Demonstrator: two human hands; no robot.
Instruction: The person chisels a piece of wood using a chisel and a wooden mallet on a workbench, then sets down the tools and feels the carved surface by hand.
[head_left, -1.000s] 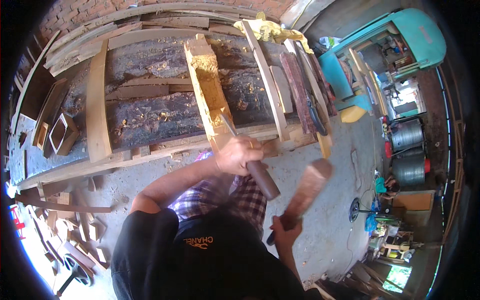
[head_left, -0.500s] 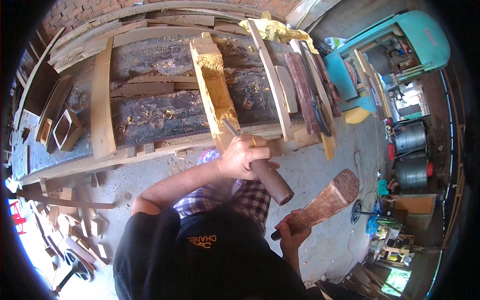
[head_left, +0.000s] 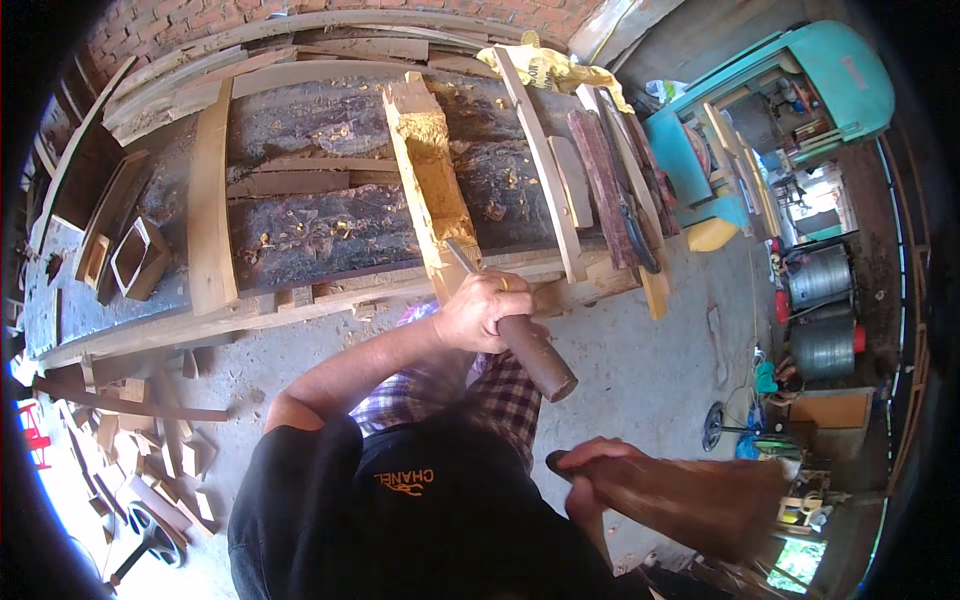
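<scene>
My left hand (head_left: 487, 312) is wrapped round the brown wooden handle of a chisel (head_left: 538, 360). The chisel's metal blade slants up-left, its tip at the near end of a hollow cut in a yellowish wooden beam (head_left: 433, 190). Rough chipped wood shows at the hollow's far end. At the lower right, my right hand (head_left: 595, 480) is closed round the grip of a heavy wooden mallet (head_left: 690, 500). The mallet's head is smeared by motion and lies well apart from the chisel's butt.
The beam lies across a dark, rough workbench (head_left: 330, 225) strewn with chips. Boards (head_left: 210, 200) and open wooden boxes (head_left: 138, 260) stand to its left. Offcuts (head_left: 170, 450) litter the floor at left. A turquoise machine (head_left: 840, 80) and metal drums (head_left: 825, 345) are at right.
The mallet has swung down and to the right, away from the chisel, with my right hand around it. My left hand and the chisel have barely shifted.
</scene>
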